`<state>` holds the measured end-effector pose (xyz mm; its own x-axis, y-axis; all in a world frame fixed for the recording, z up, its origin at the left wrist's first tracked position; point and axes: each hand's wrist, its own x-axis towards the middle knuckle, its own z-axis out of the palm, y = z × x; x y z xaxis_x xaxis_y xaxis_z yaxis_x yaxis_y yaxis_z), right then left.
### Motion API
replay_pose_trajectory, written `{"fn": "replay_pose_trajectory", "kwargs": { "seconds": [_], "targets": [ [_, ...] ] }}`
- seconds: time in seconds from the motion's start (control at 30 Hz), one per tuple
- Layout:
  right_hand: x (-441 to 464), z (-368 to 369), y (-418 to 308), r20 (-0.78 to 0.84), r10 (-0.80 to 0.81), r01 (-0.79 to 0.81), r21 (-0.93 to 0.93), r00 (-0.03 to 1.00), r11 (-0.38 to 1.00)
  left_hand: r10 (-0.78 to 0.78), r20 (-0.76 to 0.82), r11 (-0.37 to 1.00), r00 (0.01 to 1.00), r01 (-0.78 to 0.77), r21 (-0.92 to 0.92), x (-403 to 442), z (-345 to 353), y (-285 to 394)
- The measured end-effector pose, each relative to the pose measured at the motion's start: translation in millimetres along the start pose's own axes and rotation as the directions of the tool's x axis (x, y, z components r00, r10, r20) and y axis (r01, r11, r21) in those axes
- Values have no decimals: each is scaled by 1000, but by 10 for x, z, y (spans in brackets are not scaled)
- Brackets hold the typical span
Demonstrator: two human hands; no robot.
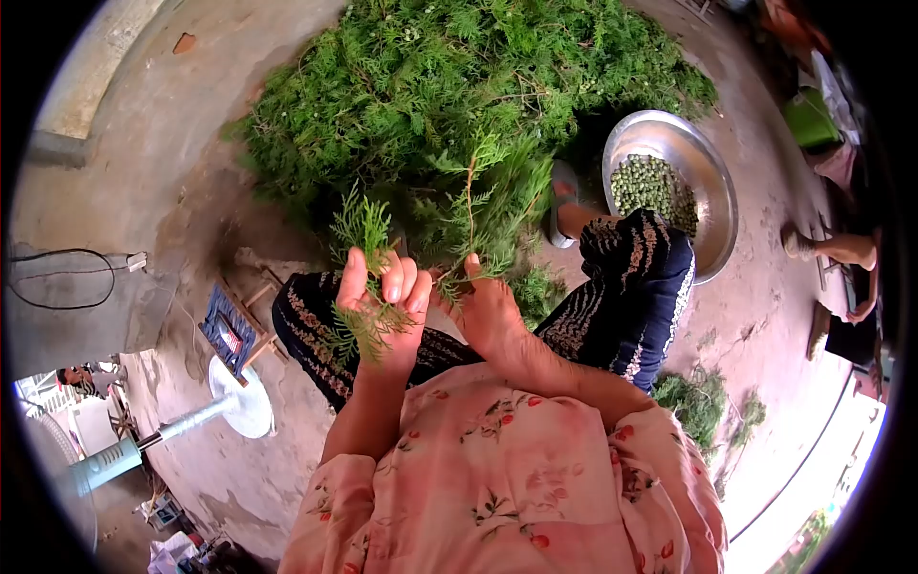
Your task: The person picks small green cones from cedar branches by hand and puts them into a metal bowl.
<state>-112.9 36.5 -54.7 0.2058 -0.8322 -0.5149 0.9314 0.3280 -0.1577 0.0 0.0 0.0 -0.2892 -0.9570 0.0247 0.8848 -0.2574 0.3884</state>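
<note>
My left hand (387,301) is closed on a small green conifer sprig (363,230), its scaly leaves showing above and below the fingers. Close beside it, my right hand (486,311) pinches the stem of a longer conifer branch (470,206), which points up and away from me. Both hands are held over my lap, only a little apart. Beyond them lies a large heap of cut conifer branches (411,86). To the right of the heap stands a wide metal basin (712,191) with many small round green cones (652,187) in it.
A small wooden stool (229,330) and a standing fan's round base (239,397) are at the left. A black cable (67,251) lies near the wall. Loose sprigs (693,407) are on the floor at the right. Another person's leg (837,249) shows at the far right.
</note>
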Motion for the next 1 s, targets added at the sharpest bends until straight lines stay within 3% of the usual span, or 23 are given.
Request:
{"fn": "replay_pose_trajectory", "kwargs": {
  "seconds": [0.1,0.17,0.23,0.3,0.33,0.37,0.4,0.43,0.5,0.6,0.67,0.7,0.73,0.77,0.83,0.9,0.93,0.97,1.0],
  "targets": [
    [81,-77,-147,-82,-87,68,-205,993,976,-27,-63,998,998,23,-53,-100,-80,-88],
    [181,-9,-189,-103,-42,46,37,994,998,6,-174,1000,985,-6,2,-139,-111,-50],
    [251,0,-206,-88,-67,70,32,994,997,9,-181,1000,983,-5,20,-174,-151,-27],
    [269,-21,-210,-91,-143,129,-148,986,981,6,-270,995,963,22,101,-215,-199,0],
    [265,-8,-223,-87,-139,124,-154,987,980,30,-255,995,967,-4,101,-240,-283,22],
    [253,22,-241,-104,-207,169,-290,973,942,41,-256,995,966,-15,100,-251,-315,59],
    [249,43,-261,-109,-278,209,-420,954,883,95,-304,970,948,-20,241,-250,-323,94],
    [270,11,-267,-102,-275,208,-425,956,881,153,-342,926,927,-14,378,-244,-332,137],
    [316,-52,-291,-66,-328,260,-473,942,842,221,-299,912,928,-88,400,-266,-407,237],
    [279,-29,-343,-18,-314,261,-511,949,819,282,-327,835,902,-63,547,-312,-432,360],
    [256,-33,-350,41,-279,265,-475,959,840,434,-216,389,875,34,920,-280,-454,462],
    [230,-20,-336,51,-261,253,-481,964,840,482,-141,107,865,102,989,-274,-471,530],
    [204,-3,-319,76,-276,277,-485,958,829,481,80,-234,873,39,972,-260,-565,661],
    [184,-4,-321,100,-292,303,-489,951,818,482,211,-535,850,95,840,-282,-601,761],
    [255,-206,-305,163,-302,341,-546,939,765,546,243,-656,801,229,720,-305,-757,946],
    [203,-220,-305,37,-288,290,-175,957,941,551,243,-650,798,229,725,-320,-814,1013],
    [286,-395,-303,251,-194,253,-229,948,940,563,71,-392,823,191,900,-304,-776,978],
    [363,-548,-338,253,-185,246,-236,950,940,520,-92,-90,849,162,983,-281,-753,927],
    [430,-684,-383,337,-111,210,-275,935,938,451,-35,41,892,19,999,-236,-783,812]
  ]
}}
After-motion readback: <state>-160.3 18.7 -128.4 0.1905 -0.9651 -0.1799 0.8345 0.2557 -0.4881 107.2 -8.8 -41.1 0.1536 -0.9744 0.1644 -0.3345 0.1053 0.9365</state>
